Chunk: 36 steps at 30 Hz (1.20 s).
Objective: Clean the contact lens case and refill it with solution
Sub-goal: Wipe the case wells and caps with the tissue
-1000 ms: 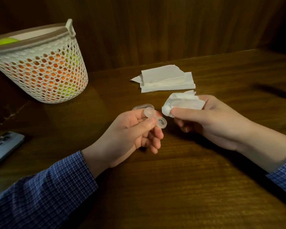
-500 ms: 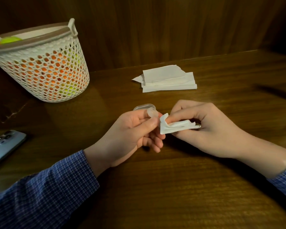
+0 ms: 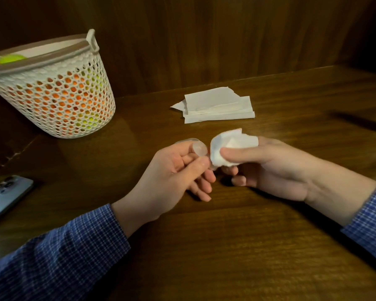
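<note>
Cleaning stage under way. Left hand (image 3: 174, 170) pinches the small clear plastic contact lens case (image 3: 199, 148) above the bench (image 3: 248, 246); right hand (image 3: 267, 168) grips a crumpled white tissue (image 3: 228, 146) against it. Refilling appears outstanding.

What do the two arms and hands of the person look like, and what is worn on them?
Both arms wear long sleeves of blue fabric with a fine white check pattern: the left sleeve and the right sleeve. Each sleeve ends at the wrist. The left hand and right hand are bare: no gloves, rings or watch are visible.
</note>
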Tool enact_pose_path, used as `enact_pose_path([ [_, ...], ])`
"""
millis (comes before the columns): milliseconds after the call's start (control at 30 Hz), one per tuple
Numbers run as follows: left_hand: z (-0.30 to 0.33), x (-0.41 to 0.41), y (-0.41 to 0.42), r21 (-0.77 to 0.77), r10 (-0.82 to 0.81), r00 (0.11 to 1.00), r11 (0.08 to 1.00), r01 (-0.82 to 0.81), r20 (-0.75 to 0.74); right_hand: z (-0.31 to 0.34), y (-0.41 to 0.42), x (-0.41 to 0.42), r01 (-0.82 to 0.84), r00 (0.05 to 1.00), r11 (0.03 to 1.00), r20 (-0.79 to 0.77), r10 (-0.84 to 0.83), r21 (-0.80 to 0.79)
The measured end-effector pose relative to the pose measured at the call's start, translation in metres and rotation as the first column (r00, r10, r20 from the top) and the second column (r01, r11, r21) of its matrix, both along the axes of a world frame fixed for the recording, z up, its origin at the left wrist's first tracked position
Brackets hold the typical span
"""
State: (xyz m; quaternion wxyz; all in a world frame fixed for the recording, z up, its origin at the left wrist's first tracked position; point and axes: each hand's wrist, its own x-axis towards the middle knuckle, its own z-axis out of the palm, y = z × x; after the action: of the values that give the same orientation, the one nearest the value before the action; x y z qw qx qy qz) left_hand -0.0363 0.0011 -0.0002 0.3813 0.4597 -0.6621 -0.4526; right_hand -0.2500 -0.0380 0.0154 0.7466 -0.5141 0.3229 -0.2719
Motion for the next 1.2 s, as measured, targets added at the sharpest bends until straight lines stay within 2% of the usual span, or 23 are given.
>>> enact_pose_path([
  [67,0.003,0.002,-0.003,0.193,0.020,0.977,0.981,0.022,-0.211,0.001,-0.006,-0.004,0.022,0.991,0.987,0.124,-0.042,0.159],
  [100,0.004,0.003,-0.004,0.245,0.032,0.956,0.968,0.042,-0.290,0.003,-0.007,-0.006,0.041,0.989,0.987,0.133,-0.062,0.155],
  [133,0.004,0.004,-0.004,0.274,0.031,0.942,0.959,0.065,-0.334,0.002,-0.008,-0.008,0.068,0.992,0.995,0.099,-0.074,0.068],
  [200,0.003,0.005,-0.005,0.309,0.001,0.932,0.944,0.120,-0.363,0.000,-0.008,-0.012,0.126,0.988,0.950,-0.052,-0.146,-0.284],
  [267,0.002,0.006,-0.007,0.334,-0.033,0.925,0.927,0.170,-0.380,-0.004,-0.006,-0.014,0.112,0.968,0.762,-0.103,-0.228,-0.638],
  [333,0.004,0.006,-0.007,0.367,-0.057,0.909,0.903,0.224,-0.413,-0.005,0.000,-0.011,0.019,0.973,0.520,-0.103,-0.205,-0.854],
  [400,0.005,0.006,-0.008,0.406,-0.097,0.889,0.863,0.299,-0.448,-0.009,0.003,-0.008,-0.070,0.974,0.338,-0.138,-0.181,-0.939],
  [467,0.006,0.007,-0.008,0.457,-0.125,0.868,0.809,0.370,-0.481,-0.009,0.003,-0.007,-0.144,0.969,0.252,-0.189,-0.163,-0.957],
  [533,0.007,0.010,-0.009,0.494,-0.147,0.866,0.770,0.404,-0.479,-0.009,0.002,-0.008,-0.212,0.955,0.210,-0.247,-0.162,-0.955],
  [667,0.007,0.011,-0.009,0.495,-0.207,0.888,0.767,0.408,-0.411,-0.009,0.002,-0.008,-0.278,0.943,0.248,-0.312,-0.113,-0.928],
  [933,-0.001,0.003,0.000,0.307,-0.130,0.940,0.923,0.232,-0.317,-0.010,0.007,-0.002,-0.167,0.957,0.407,-0.248,-0.154,-0.898],
  [1100,-0.005,-0.002,0.003,0.181,-0.058,0.973,0.978,0.100,-0.224,-0.011,0.011,0.000,-0.082,0.949,0.633,-0.254,-0.185,-0.769],
  [1200,-0.007,-0.005,0.004,0.067,-0.028,0.990,0.997,0.038,-0.137,-0.008,0.009,-0.001,-0.020,0.969,0.836,-0.217,-0.119,-0.549],
])
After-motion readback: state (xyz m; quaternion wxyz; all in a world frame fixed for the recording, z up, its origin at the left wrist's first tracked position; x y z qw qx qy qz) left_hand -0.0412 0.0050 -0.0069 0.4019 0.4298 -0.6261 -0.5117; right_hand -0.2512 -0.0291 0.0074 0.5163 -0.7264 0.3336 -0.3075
